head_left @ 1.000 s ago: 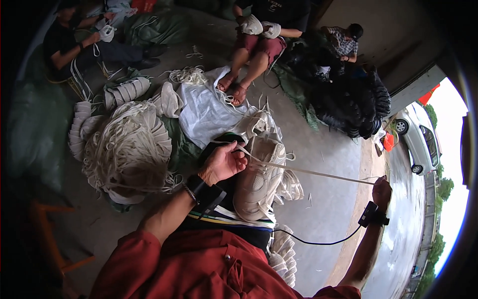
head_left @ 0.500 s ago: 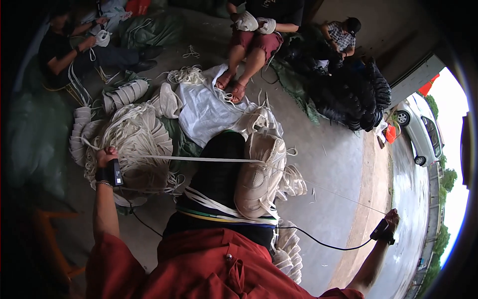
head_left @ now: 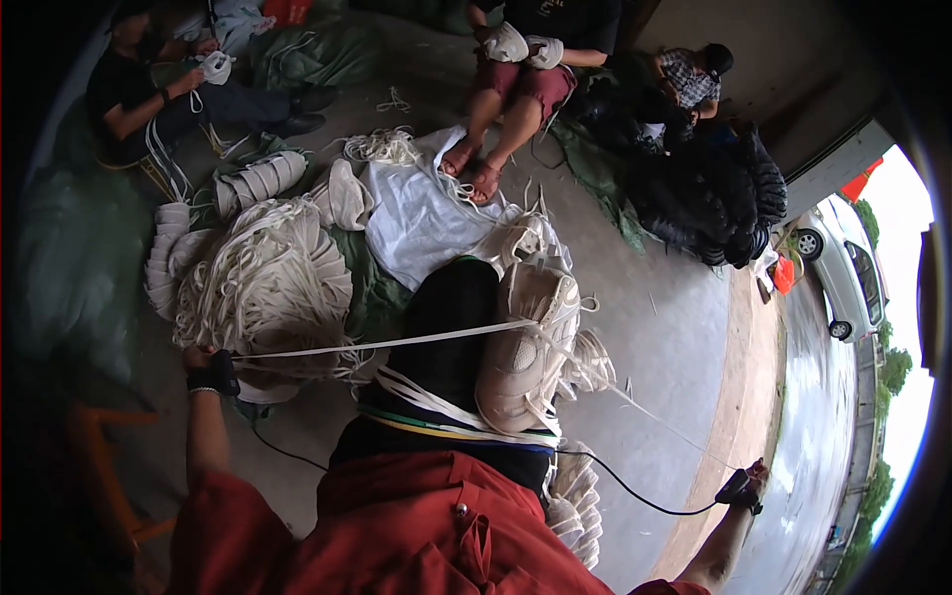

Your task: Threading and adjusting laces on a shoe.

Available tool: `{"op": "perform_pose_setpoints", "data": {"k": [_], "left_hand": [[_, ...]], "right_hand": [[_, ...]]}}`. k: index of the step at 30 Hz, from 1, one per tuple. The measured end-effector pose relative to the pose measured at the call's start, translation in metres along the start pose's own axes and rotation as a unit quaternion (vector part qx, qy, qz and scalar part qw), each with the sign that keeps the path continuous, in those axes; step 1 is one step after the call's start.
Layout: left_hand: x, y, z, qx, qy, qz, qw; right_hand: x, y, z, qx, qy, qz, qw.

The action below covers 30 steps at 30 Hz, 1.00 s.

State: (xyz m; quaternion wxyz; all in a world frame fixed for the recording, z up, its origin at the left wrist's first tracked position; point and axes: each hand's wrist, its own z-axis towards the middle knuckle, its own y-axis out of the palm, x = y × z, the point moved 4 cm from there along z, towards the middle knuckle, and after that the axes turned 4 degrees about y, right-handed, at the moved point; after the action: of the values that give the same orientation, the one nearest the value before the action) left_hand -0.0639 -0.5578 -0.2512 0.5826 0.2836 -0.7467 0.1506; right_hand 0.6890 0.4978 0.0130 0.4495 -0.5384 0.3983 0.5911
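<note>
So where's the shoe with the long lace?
In the head view, the cream shoe sits mid-frame on the person's lap, right of the heap of laces.

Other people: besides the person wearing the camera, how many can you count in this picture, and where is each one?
3. One person sits top left, one with bare legs sits top centre, and one in a checked shirt crouches top right by the dark pile. More may be hidden.

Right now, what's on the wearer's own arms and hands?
Red short sleeves, forearms bare. The left hand has a black strap at the wrist; the right hand wears a black wrist device. A thin black cable runs toward the right wrist.
</note>
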Motion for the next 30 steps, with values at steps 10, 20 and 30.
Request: {"op": "perform_pose_setpoints", "data": {"k": [10, 20, 30], "left_hand": [[0.051, 0.339, -0.291, -0.532, -0.009, 0.048, 0.845], [0.072, 0.388, -0.434, -0.631, -0.037, 0.193, 0.750], [0.071, 0.387, -0.435, -0.630, -0.055, 0.135, 0.763]], "right_hand": [[-0.071, 0.504, -0.102, -0.330, 0.089, -0.067, 0.937], [-0.072, 0.694, -0.201, -0.403, -0.385, -0.284, 0.780], [-0.053, 0.679, -0.199, -0.357, -0.456, -0.303, 0.757]]}}
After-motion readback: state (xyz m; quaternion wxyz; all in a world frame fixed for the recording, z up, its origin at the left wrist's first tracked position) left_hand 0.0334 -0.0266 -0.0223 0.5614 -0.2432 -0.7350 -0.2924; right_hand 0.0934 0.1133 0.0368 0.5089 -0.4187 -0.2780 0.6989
